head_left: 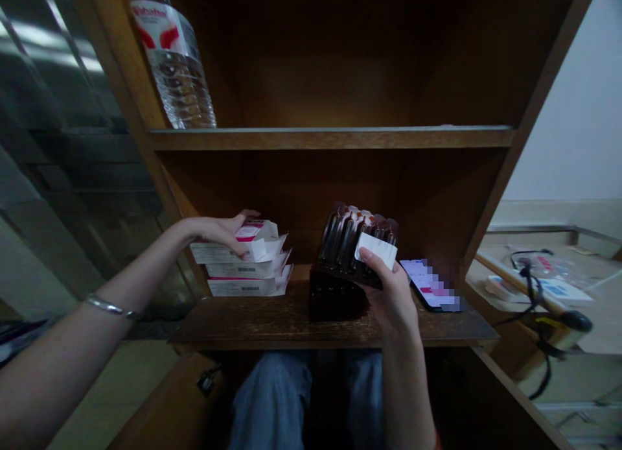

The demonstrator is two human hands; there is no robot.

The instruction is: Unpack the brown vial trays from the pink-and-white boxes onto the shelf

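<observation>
My left hand [221, 231] reaches over a stack of white and pink cartons on the left of the lower shelf. Its thumb and fingers close around the top carton [265, 248], whose end flap stands open. Below it lie a middle carton [253, 268] and a bottom carton [247, 286], both with opened ends. My right hand [396, 294] grips a tray of dark brown ampoules [346, 239], tilted up. The thumb presses a folded white paper slip [381, 249] against the tray. Directly beneath, another dark brown tray [335, 299] rests on the shelf.
A phone [430, 284] with a lit screen lies right of the trays. On the upper shelf [335, 139] stands a water bottle [177, 80]. To the right, a cart [597, 294] holds papers and a black cable [537, 294]. My knees are under the shelf.
</observation>
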